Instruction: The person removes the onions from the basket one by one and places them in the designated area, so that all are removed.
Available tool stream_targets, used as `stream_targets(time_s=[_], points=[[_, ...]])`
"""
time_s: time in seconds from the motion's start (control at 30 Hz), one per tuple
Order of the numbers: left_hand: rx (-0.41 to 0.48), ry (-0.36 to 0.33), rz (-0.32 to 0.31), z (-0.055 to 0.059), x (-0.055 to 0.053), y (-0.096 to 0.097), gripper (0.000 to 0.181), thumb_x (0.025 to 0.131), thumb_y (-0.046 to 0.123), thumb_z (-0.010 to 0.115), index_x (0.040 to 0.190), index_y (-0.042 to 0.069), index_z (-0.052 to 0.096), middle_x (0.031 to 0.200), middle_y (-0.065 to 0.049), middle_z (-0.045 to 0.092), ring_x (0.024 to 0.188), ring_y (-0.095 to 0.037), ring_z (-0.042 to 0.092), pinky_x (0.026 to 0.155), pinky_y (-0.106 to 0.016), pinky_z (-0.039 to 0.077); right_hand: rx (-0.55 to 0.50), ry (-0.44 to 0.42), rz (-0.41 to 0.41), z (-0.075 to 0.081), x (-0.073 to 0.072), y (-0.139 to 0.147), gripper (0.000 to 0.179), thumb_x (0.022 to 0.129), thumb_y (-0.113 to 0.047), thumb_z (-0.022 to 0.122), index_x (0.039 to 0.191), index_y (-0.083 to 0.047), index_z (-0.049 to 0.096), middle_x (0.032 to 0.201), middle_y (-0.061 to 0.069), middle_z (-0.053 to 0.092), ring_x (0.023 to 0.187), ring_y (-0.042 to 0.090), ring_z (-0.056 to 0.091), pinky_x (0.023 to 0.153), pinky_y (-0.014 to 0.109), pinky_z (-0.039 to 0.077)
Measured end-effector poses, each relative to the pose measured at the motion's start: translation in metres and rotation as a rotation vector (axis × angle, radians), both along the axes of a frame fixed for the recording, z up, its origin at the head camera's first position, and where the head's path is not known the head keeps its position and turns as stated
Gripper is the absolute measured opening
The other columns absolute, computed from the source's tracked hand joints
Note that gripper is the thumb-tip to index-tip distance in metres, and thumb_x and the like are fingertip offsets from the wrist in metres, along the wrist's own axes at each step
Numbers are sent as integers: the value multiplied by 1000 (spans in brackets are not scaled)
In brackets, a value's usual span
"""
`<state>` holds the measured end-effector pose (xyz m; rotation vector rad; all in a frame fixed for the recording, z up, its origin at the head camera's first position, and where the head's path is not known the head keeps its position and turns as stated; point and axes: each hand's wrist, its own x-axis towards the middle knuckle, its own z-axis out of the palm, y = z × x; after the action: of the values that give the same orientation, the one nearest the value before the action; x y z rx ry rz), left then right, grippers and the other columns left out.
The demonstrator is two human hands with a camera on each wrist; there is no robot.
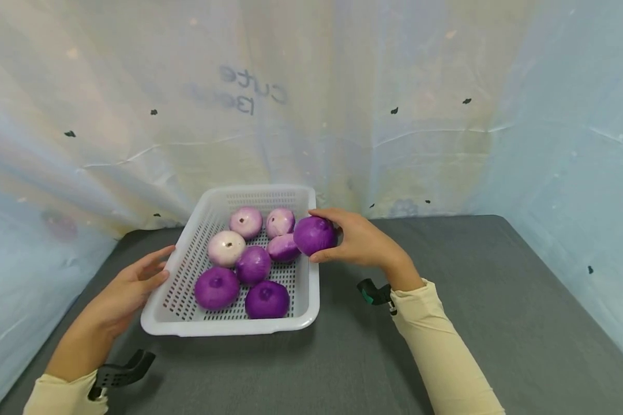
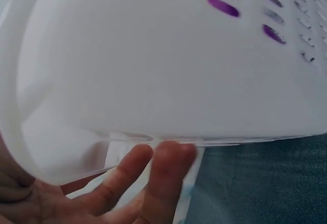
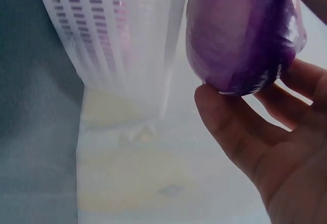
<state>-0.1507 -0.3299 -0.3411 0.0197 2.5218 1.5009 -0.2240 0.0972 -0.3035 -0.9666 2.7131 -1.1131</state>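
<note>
My right hand (image 1: 360, 239) grips a purple onion (image 1: 314, 235) between thumb and fingers over the right rim of a white plastic basket (image 1: 311, 288). In the right wrist view, the glossy onion (image 3: 240, 35) shows between the fingertips, beside the basket's slotted wall (image 3: 92, 24). Several more onions lie inside, from a pale whitish one (image 1: 226, 248) to a deep purple one (image 1: 267, 300). My left hand (image 1: 127, 291) rests at the basket's left side with relaxed fingers. Its fingertips (image 2: 173, 155) are right at the lower edge of the basket's wall in the left wrist view.
A dark grey cloth-covered table (image 1: 457, 288) lies under the basket. Translucent plastic sheeting (image 1: 342, 115) with faint handwriting hangs behind it and along the sides. Each wrist wears a black mount, the left (image 1: 124, 372) close to the basket's front left corner.
</note>
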Motion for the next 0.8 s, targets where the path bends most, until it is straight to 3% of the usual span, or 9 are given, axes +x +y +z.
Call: stream_targets(time_s=[0.17, 0.27, 0.53, 0.8], points=[[25, -7, 23, 3, -1, -3, 71, 104, 37, 50, 162, 19, 13, 131, -1, 45, 97, 2, 63, 79, -33, 55, 19, 5, -56, 0, -7, 15, 91, 77, -44, 85, 153, -22, 41, 152, 6, 45, 130, 24, 53, 99, 44, 53], [24, 2, 23, 3, -2, -4, 72, 104, 34, 52, 162, 15, 13, 121, 6, 48, 96, 2, 63, 78, -32, 56, 63, 1, -92, -2, -14, 24, 91, 78, -44, 84, 154, -21, 40, 153, 6, 43, 131, 26, 52, 100, 44, 52], [34, 26, 25, 4, -4, -6, 65, 105, 28, 51, 160, 14, 21, 109, 8, 52, 96, 2, 64, 77, -29, 57, 122, -18, -160, -10, -29, 42, 91, 80, -41, 83, 155, -15, 37, 156, 12, 41, 137, 33, 46, 106, 50, 46], [33, -39, -58, 7, -2, -13, 64, 106, 28, 49, 161, 21, 17, 115, -3, 48, 101, 0, 65, 80, -32, 57, 119, -51, -148, -29, -49, 52, 91, 81, -36, 84, 154, -10, 37, 154, 16, 43, 135, 35, 48, 106, 51, 47]])
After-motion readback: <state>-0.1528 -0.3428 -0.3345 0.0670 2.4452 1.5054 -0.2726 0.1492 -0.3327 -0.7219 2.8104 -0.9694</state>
